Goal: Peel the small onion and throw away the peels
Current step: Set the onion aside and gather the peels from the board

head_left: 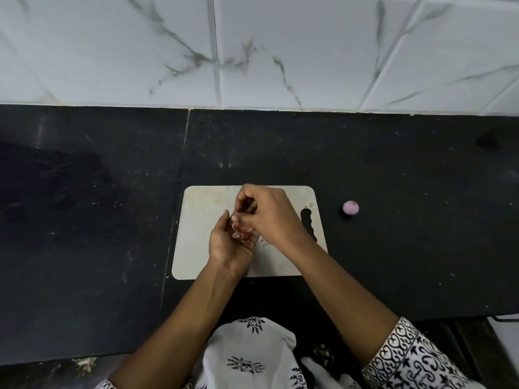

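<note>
A small peeled onion (350, 207), pale purple, lies on the black counter to the right of the white cutting board (196, 220). Over the board's middle my left hand (227, 242) is cupped palm up with a small heap of pinkish onion peels (240, 230) in it. My right hand (266, 214) is just above and to the right of it, its fingertips pinched together at the peels. A few tiny peel bits lie on the board beside my right wrist.
The black stone counter (98, 206) runs the whole width, with a seam left of the board. White marbled wall tiles (252, 51) rise behind it. The counter's front edge is near my body, with floor below at the bottom left.
</note>
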`<state>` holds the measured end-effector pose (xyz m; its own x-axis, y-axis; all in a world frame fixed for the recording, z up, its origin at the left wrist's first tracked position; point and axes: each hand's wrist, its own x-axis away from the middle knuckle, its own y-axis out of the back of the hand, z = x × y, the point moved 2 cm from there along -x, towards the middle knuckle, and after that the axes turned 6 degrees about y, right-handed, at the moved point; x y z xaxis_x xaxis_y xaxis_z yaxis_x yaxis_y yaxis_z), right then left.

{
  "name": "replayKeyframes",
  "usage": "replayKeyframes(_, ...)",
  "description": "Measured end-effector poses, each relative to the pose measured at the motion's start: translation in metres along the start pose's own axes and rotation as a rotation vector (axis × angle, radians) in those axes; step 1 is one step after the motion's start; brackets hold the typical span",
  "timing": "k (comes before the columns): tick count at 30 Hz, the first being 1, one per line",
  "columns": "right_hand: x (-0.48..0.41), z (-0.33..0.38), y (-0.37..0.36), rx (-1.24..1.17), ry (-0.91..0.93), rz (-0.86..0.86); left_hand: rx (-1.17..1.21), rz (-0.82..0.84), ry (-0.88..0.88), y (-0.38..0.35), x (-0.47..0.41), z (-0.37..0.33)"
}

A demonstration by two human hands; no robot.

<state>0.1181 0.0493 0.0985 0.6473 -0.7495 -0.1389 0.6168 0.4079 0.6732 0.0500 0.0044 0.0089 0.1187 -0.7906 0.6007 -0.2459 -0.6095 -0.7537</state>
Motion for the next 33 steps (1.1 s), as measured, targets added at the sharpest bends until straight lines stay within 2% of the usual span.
replayKeyframes(4,0.006,-0.009,0.001,-0.041,-0.043,0.063,-0.021,0.030,-0.019,-0.006,0.000,0.004)
replayKeyframes(7,0.011,-0.014,0.005,-0.111,-0.104,0.002,-0.031,0.014,-0.016,-0.009,0.000,0.006)
replayKeyframes(11,0.019,-0.022,0.013,-0.198,-0.133,-0.218,-0.039,0.001,0.041,-0.015,-0.001,0.017)
replayKeyframes(14,0.031,-0.026,0.011,-0.227,-0.127,-0.378,-0.021,0.061,0.104,-0.024,-0.001,0.031)
replayKeyframes(19,0.064,-0.029,0.022,-0.449,-0.210,-0.639,-0.017,0.148,0.194,-0.045,0.016,0.070)
replayKeyframes(22,0.093,-0.043,0.032,-0.556,-0.281,-0.769,-0.074,0.189,0.168,-0.061,0.038,0.103)
replayKeyframes(26,0.163,-0.060,0.058,-0.683,-0.380,-0.970,-0.150,0.192,0.204,-0.066,0.072,0.167)
replayKeyframes(28,0.213,-0.067,0.075,-0.832,-0.446,-1.094,-0.233,0.199,0.243,-0.060,0.094,0.208)
replayKeyframes(30,0.264,-0.081,0.081,-1.014,-0.481,-1.184,-0.295,0.180,0.293,-0.046,0.111,0.248)
replayKeyframes(33,0.340,-0.115,0.066,-1.152,-0.585,-1.324,-0.381,0.116,0.356,-0.006,0.126,0.312)
